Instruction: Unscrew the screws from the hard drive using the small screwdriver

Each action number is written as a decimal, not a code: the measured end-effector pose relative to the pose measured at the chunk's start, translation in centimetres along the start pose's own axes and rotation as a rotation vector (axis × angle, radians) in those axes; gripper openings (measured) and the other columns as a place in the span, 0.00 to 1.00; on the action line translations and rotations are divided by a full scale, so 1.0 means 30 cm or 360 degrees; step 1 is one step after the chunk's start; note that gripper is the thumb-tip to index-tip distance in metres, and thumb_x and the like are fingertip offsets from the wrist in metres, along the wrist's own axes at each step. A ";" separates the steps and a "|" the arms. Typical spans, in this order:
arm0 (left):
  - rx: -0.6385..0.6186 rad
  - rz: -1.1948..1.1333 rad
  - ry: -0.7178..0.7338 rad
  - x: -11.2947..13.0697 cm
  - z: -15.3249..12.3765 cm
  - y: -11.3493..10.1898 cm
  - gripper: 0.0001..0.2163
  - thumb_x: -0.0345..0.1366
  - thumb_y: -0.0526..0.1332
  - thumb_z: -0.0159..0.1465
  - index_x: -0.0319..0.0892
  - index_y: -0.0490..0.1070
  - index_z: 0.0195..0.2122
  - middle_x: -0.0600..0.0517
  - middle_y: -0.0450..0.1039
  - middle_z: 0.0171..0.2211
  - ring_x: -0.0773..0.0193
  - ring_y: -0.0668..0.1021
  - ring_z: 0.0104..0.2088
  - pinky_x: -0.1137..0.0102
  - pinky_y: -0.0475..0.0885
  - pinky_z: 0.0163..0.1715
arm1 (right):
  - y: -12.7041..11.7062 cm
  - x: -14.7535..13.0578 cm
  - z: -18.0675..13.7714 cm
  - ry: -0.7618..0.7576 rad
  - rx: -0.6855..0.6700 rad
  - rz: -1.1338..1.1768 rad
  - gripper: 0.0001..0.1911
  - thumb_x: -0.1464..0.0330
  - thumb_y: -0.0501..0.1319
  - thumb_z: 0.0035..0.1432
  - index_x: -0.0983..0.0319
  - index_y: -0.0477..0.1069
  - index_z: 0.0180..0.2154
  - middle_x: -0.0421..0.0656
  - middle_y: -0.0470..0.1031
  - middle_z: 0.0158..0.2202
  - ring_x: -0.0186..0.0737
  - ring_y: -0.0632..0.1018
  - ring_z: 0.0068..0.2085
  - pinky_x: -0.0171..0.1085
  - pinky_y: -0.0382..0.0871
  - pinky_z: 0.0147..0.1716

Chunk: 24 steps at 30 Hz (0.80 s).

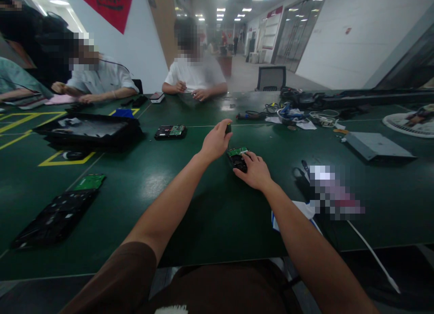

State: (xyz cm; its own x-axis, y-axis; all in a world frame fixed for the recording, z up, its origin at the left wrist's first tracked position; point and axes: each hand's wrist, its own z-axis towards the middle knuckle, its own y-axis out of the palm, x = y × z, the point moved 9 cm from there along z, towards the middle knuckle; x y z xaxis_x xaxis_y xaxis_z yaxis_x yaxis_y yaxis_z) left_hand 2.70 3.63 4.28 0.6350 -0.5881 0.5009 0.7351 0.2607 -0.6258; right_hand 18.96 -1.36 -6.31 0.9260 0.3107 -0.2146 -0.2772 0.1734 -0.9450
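My left hand is closed around the dark handle of a screwdriver, held upright. Its thin shaft points down at the far left edge of a small black device with a green circuit board; whether the tip touches cannot be made out. My right hand rests on the device's near right side, thumb on one edge and fingers over the top, gripping it against the green table. Part of the device is hidden under the right fingers.
Similar board-bearing devices lie at centre left and near left. A black tray sits behind. To the right are a blurred-out phone-like item, a white cable, a grey metal box and tangled wires. People sit opposite.
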 end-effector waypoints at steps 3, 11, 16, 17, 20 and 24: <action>0.0077 0.0101 0.0057 0.003 0.011 -0.031 0.21 0.29 0.61 0.68 0.48 0.71 0.62 0.43 0.72 0.57 0.53 0.78 0.54 0.57 0.74 0.56 | 0.001 0.000 0.000 -0.0002 -0.0004 0.0003 0.42 0.41 0.54 0.65 0.58 0.63 0.69 0.52 0.61 0.71 0.68 0.68 0.64 0.60 0.65 0.61; 0.0060 -0.0057 0.0026 0.021 0.020 -0.038 0.23 0.33 0.66 0.67 0.44 0.72 0.63 0.44 0.78 0.52 0.55 0.80 0.49 0.58 0.73 0.56 | -0.003 -0.005 -0.003 -0.0024 0.0045 -0.0010 0.40 0.43 0.55 0.65 0.60 0.64 0.68 0.53 0.61 0.71 0.67 0.69 0.62 0.59 0.65 0.60; 0.0111 -0.0525 -0.0140 0.017 0.009 -0.019 0.13 0.41 0.69 0.65 0.45 0.78 0.49 0.49 0.80 0.47 0.61 0.80 0.42 0.67 0.78 0.40 | -0.004 -0.008 -0.003 -0.0029 0.0052 -0.0022 0.40 0.43 0.55 0.65 0.60 0.65 0.68 0.53 0.62 0.70 0.67 0.70 0.61 0.59 0.66 0.60; 0.0090 -0.0633 -0.0192 0.009 0.008 -0.006 0.10 0.42 0.69 0.65 0.45 0.77 0.45 0.50 0.79 0.43 0.62 0.80 0.39 0.69 0.78 0.35 | -0.004 -0.009 -0.002 -0.0027 0.0050 -0.0020 0.40 0.43 0.55 0.65 0.60 0.65 0.68 0.52 0.62 0.70 0.67 0.70 0.61 0.59 0.66 0.60; -0.0013 -0.1033 -0.0329 -0.014 0.007 0.038 0.08 0.42 0.67 0.67 0.44 0.74 0.39 0.51 0.77 0.36 0.65 0.79 0.36 0.73 0.76 0.29 | -0.006 -0.010 -0.002 -0.0021 0.0044 -0.0015 0.40 0.42 0.55 0.65 0.59 0.65 0.68 0.52 0.62 0.70 0.67 0.70 0.61 0.60 0.66 0.59; -0.0101 -0.1481 -0.0544 -0.040 0.000 0.073 0.09 0.44 0.63 0.70 0.44 0.71 0.42 0.49 0.79 0.39 0.65 0.81 0.40 0.74 0.75 0.31 | -0.009 -0.012 -0.003 -0.0018 0.0032 -0.0014 0.40 0.42 0.54 0.65 0.59 0.64 0.68 0.52 0.62 0.70 0.66 0.70 0.61 0.59 0.66 0.60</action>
State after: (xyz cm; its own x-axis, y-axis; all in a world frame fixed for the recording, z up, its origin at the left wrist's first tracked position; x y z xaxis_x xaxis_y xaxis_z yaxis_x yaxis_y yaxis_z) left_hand 3.54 4.91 2.33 -0.1469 -0.2825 0.9480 0.9676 -0.2399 0.0784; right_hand 18.72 -1.60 -6.01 0.9254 0.3195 -0.2038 -0.2746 0.1950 -0.9416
